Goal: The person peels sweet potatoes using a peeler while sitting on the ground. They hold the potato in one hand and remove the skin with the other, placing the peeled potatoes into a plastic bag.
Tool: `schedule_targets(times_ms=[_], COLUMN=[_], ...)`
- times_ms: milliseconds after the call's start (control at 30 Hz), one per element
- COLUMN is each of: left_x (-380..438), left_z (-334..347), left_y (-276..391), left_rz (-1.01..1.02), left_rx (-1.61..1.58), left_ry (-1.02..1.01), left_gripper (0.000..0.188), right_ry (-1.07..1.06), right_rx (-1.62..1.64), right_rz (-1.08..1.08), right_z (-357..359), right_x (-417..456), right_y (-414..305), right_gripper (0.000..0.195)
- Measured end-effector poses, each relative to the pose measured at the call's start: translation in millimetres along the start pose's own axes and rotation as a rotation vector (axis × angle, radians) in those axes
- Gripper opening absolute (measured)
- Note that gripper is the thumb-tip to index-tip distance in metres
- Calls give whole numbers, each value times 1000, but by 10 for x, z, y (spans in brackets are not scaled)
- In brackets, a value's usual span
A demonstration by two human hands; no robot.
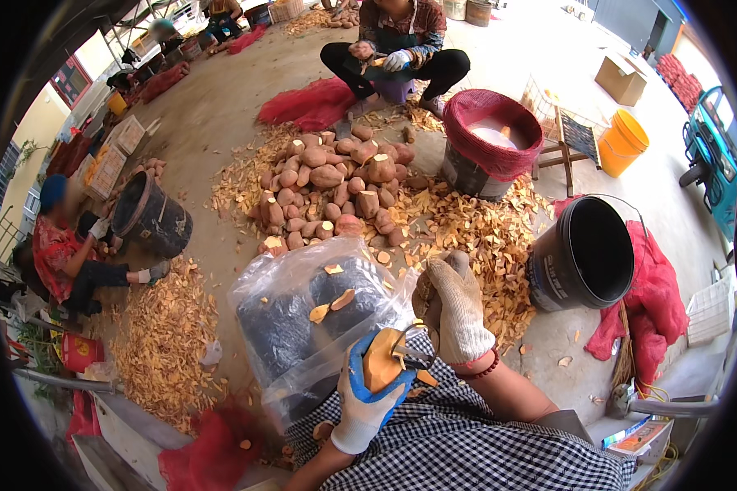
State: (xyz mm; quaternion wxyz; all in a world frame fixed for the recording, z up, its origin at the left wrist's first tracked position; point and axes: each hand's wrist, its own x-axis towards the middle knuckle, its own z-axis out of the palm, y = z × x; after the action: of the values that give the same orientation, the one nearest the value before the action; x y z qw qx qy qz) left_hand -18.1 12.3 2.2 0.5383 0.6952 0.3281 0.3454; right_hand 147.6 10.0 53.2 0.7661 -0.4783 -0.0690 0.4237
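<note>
My left hand [371,393], in a white glove with a blue coated palm, holds a peeled orange sweet potato [381,361] above my checked apron. My right hand [454,307], in an off-white knitted glove, is closed on a peeler [414,355] whose metal part touches the sweet potato. A strip of peel [427,378] hangs beside it. Clear plastic sheeting [319,307] covers my legs, with a few peelings on it. Beyond lies a heap of unpeeled sweet potatoes [327,177], some with cut ends, and peelings [497,245] are piled to its right.
A black bucket [553,270] stands at the right beside red mesh sacks [654,301]. A mesh-lined bucket [476,166] holds pale liquid. One person [399,37] sits opposite; another [61,245] sits at the left by a tilted dark bucket [166,224] and more peelings [159,344].
</note>
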Motion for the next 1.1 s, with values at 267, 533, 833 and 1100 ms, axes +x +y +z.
schedule_targets(times_ms=[267,533,833,1100], left_x=[-119,-58,-56,-113], left_z=[18,-12,29,48], left_y=[182,11,67,83], left_rz=[137,-32,25,66], left_rx=[241,119,117,295], left_ry=[6,13,-8,-22], left_gripper=[68,63,66,69], right_ry=[192,83,13,132], right_rx=[-201,165,-59,-305], right_rz=[-349,-294,6,-529], right_z=[-153,-213,-49,-141], right_x=[357,183,-47,236], right_y=[104,-263,-61,232], right_gripper=[14,13,14,11])
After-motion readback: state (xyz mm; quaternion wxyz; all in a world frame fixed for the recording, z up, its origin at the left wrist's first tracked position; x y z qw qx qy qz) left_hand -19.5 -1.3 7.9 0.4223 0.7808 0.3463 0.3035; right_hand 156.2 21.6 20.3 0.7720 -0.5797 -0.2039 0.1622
